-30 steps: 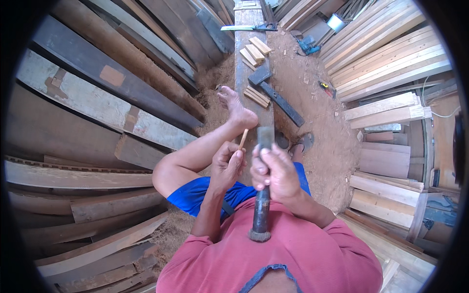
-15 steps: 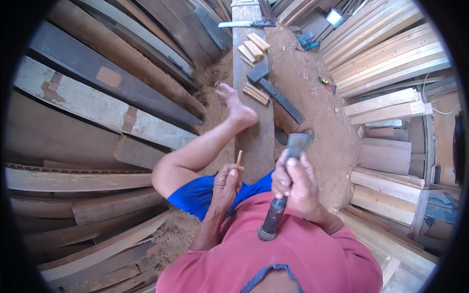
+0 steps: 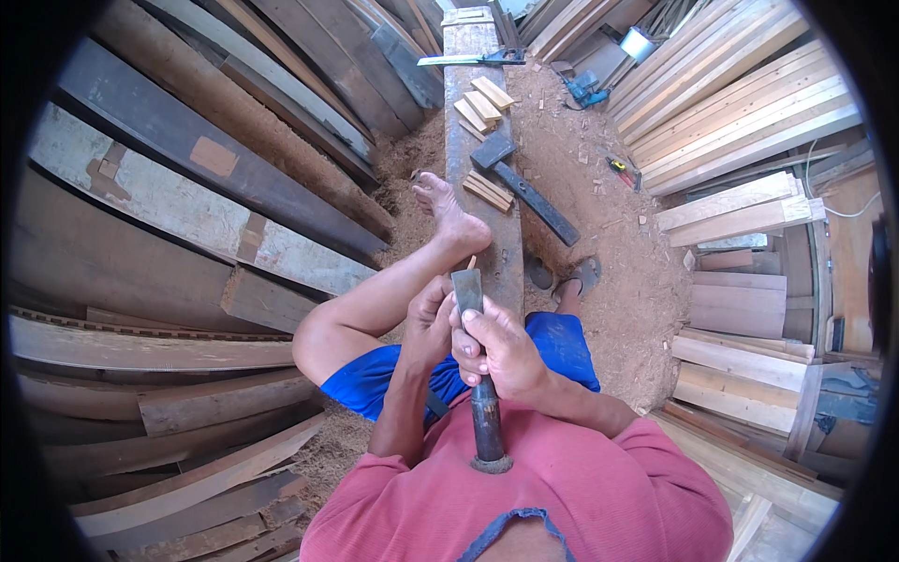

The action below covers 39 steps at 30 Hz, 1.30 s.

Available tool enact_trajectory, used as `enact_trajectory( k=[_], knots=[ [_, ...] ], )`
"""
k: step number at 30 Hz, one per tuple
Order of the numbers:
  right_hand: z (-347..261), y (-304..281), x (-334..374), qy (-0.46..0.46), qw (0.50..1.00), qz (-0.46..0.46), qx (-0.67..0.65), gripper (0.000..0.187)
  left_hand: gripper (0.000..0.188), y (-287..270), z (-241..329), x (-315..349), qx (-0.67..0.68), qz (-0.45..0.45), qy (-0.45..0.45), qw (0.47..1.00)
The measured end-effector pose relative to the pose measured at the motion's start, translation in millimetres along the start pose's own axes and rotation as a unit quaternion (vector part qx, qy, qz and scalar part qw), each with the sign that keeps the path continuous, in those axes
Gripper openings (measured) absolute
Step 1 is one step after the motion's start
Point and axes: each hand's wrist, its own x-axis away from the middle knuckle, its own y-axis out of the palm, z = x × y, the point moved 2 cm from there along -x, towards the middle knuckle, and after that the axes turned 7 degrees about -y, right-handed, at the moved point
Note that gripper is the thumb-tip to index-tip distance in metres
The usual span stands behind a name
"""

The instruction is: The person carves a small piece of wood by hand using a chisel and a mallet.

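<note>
My right hand (image 3: 501, 351) is wrapped around a chisel (image 3: 486, 421), its dark handle pointing back against my shirt and its broad metal blade pointing away from me. Right beside the blade, my left hand (image 3: 429, 323) is closed on a thin wooden stick (image 3: 473, 262). Only the stick's tip shows past the chisel's end; the rest is hidden behind blade and fingers. Both hands meet above my lap. Farther off, a mallet (image 3: 538, 201) with a dark head lies across the wooden bench (image 3: 503, 272), near a row of small wooden sticks (image 3: 488, 191).
Several pale wood pieces (image 3: 485, 101) and a saw (image 3: 468, 60) lie farther along the bench. My bare foot (image 3: 454, 220) rests on its left edge. Boards (image 3: 187, 197) lean at left; lumber stacks (image 3: 740, 122) stand at right. A blue power tool (image 3: 585, 91) sits on the sawdust-covered floor.
My right hand has brought the chisel leftward, so its blade now lies against the stick and next to my left hand. My left hand has risen slightly, still holding the stick.
</note>
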Motion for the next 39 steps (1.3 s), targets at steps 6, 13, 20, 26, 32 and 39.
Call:
enact_trajectory(
  k=[6,13,20,26,32,39],
  knots=[
    [-14.9,-12.9,23.9,-0.087,0.991,0.057,0.087,0.021,0.017,8.6,18.3,36.4,-0.186,0.017,0.048,0.981],
    [-67.8,-37.1,27.4,-0.175,0.949,0.117,0.233,0.015,0.018,-8.3,-26.2,42.1,-0.067,0.047,-0.092,0.992],
    [-56.3,-58.0,-21.7,-0.191,0.879,0.068,0.431,0.014,0.029,23.2,-21.0,5.1,0.087,-0.091,-0.120,0.985],
    [-60.9,-80.5,-26.8,-0.178,0.901,0.096,0.384,0.019,0.033,18.3,-32.4,17.6,0.108,-0.117,-0.175,0.972],
    [-37.3,-84.2,-19.5,-0.138,0.970,0.156,0.124,0.025,0.035,22.1,-31.6,9.5,0.173,-0.074,-0.182,0.965],
    [-14.1,-67.4,-8.0,-0.103,0.986,0.131,-0.024,0.022,0.031,17.5,-31.6,-21.0,0.255,-0.035,-0.184,0.949]
  ],
)
